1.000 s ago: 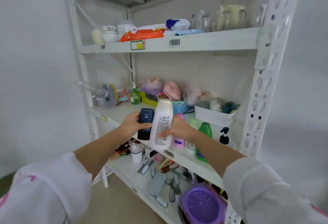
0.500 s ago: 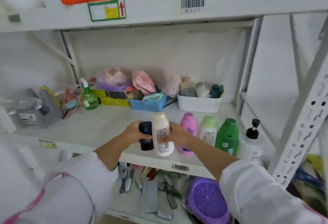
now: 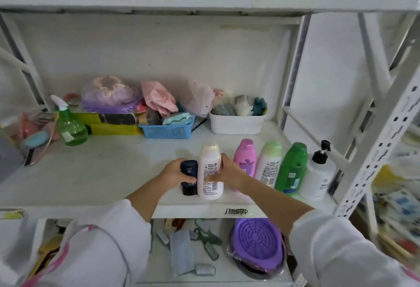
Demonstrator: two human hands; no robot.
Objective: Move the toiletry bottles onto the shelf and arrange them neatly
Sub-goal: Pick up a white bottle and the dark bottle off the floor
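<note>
My left hand grips a small dark blue bottle and my right hand grips a taller white bottle. Both bottles stand upright, side by side, near the front edge of the white shelf. To their right runs a row along the shelf front: a pink bottle, a white bottle with a pale green cap, a green bottle and a clear pump bottle. The pink bottle's lower part is hidden behind my right hand.
At the shelf's back stand a green spray bottle, a yellow box, a blue basket and a white tub of cloths. Bags lie at the far left. The shelf below holds tools and a purple round lid.
The view has closed in on the middle shelf. Both hands have carried the dark blue and white bottles down from the air onto the shelf front, left of the pink bottle.
</note>
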